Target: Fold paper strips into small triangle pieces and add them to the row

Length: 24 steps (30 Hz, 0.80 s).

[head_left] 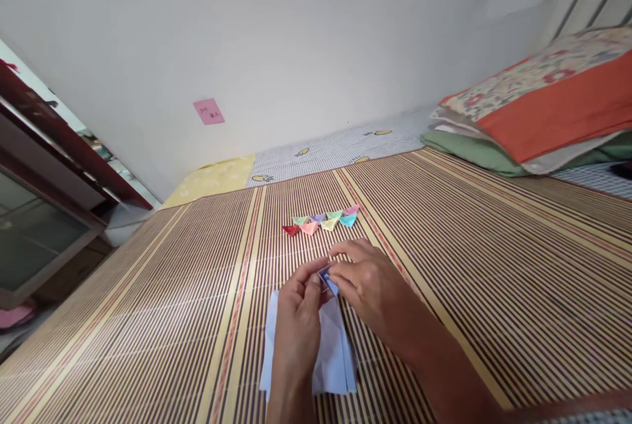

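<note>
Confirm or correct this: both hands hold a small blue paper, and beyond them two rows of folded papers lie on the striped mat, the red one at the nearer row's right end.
Not quite: the head view shows the red folded paper at the nearer row's left end, not its right. The rest stands: left hand and right hand hold the small blue paper.

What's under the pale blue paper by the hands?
The striped mat shows around the pale blue paper, so that's probably underneath. But the paper covers that spot, so I can't see. The left hand hides some paper too.
</note>
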Motion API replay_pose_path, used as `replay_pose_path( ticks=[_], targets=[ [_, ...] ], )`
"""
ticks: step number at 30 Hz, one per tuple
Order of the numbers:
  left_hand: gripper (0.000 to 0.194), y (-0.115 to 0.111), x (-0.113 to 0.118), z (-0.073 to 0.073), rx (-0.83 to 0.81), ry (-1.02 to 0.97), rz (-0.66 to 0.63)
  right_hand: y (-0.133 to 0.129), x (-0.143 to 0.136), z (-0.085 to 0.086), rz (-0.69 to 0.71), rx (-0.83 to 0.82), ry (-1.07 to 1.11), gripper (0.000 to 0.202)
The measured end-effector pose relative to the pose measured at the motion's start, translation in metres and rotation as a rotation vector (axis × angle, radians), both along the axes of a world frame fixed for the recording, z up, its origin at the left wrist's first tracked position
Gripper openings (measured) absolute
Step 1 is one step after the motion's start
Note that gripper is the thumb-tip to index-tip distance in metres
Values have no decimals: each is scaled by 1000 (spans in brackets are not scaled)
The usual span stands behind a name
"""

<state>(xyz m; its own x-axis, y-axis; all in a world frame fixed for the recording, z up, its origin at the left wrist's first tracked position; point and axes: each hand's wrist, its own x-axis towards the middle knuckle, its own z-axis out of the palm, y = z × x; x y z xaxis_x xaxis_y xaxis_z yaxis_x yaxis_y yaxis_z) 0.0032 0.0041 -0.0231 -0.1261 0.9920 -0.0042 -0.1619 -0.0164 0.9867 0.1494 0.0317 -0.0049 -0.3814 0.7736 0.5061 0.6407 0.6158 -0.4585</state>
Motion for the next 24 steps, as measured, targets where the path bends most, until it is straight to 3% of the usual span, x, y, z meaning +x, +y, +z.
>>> replay_pose_path(
  ticks=[14,24],
  targets=[
    [30,2,9,-3,24,-14,32,-1,-2,-1,-62,24,-77,22],
    [40,3,8,-1,-89,-299,3,-2,-5,0,-19,43,-1,16]
  ],
)
